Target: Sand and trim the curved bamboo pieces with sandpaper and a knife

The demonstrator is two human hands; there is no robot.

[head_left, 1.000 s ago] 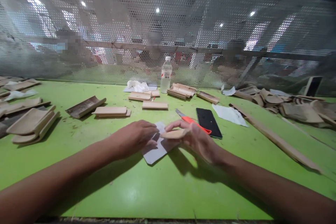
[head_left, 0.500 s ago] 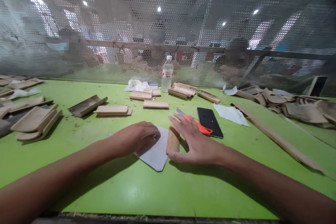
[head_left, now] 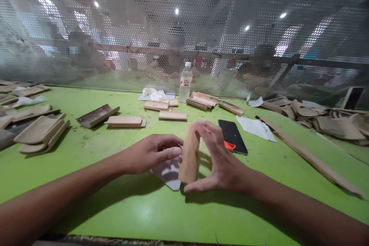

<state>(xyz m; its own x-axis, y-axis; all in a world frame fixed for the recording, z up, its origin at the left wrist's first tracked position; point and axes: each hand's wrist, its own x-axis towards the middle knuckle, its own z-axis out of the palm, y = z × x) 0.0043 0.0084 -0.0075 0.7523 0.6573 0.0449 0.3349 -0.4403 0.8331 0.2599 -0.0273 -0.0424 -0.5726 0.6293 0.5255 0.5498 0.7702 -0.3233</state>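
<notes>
In the head view, my right hand (head_left: 215,157) grips a short curved bamboo piece (head_left: 189,155) by its ends, fingers at the far end and thumb at the near one. The piece is tilted up off the table, its rounded side showing. Beside its left edge is my left hand (head_left: 157,152), fingers loosely bent and thumb apart from them; whether its tips touch the bamboo is unclear. A pale grey sheet (head_left: 170,177) lies beneath, partly covered by the left hand and the bamboo. Behind my right hand, an orange handle (head_left: 230,146) shows in part.
A black phone (head_left: 233,136) and white paper (head_left: 256,128) lie to the right. Further back stand a water bottle (head_left: 185,82) and several bamboo pieces (head_left: 173,116). Bamboo piles (head_left: 43,134) flank both sides; a long strip (head_left: 311,157) lies right. A perforated screen (head_left: 138,27) closes the back.
My right hand has lifted the bamboo piece off the table and tilted it. The left hand has turned thumb-up and shifted right, towards the piece.
</notes>
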